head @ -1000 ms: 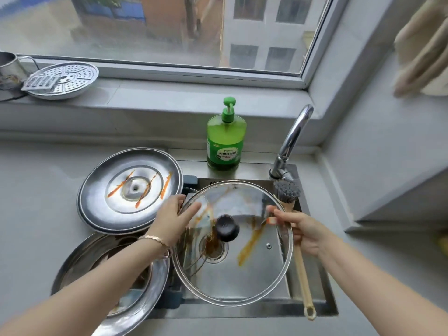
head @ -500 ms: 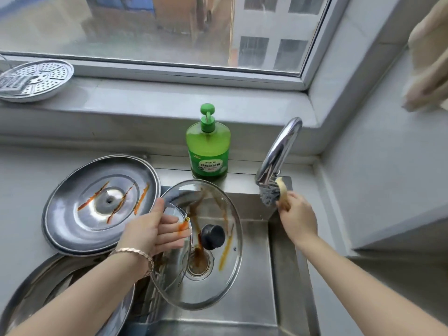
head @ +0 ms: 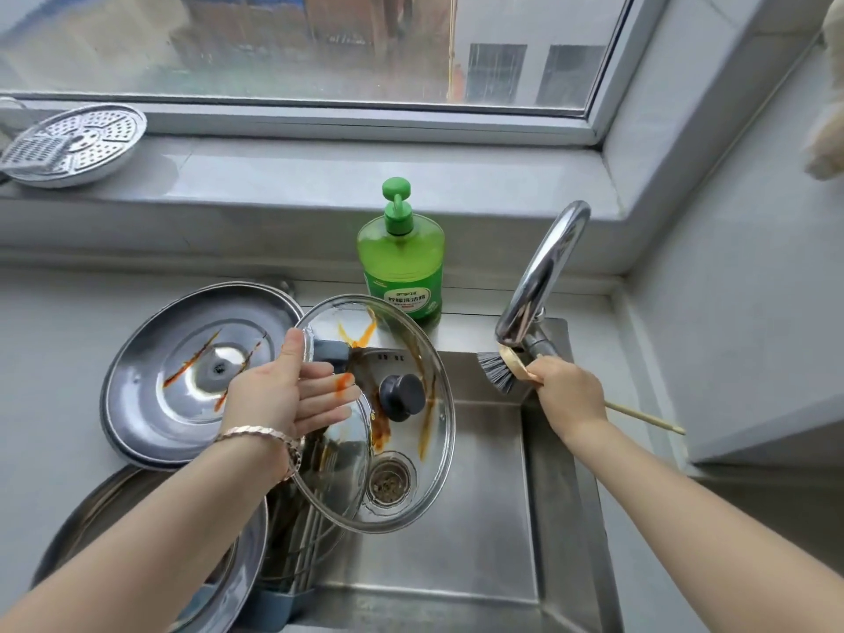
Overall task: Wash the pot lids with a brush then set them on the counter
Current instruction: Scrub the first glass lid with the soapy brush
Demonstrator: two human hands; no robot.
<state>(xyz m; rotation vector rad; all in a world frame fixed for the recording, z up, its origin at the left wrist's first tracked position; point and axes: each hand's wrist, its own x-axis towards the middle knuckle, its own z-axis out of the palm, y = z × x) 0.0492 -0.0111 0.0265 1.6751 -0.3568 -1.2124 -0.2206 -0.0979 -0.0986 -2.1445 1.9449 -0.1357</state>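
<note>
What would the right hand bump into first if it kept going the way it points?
Probably the faucet: the right hand, gripping the brush, points up-left at its spout end, which looks just ahead. Depth is unclear.

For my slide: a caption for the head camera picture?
Left hand holds stained glass lid over sink; right hand holds brush at faucet.

We are holding the glass lid (head: 397,450) over the left half of the sink (head: 484,532), our left hand (head: 283,395) at its left rim. Our right hand (head: 571,395) is holding the brush (head: 498,370) at the sink's far right corner, under the tap (head: 543,276). The soap bottle (head: 402,267) is standing behind the sink's far edge. A steel lid (head: 182,349) is lying on the worktop (head: 55,358) left of the sink.
</note>
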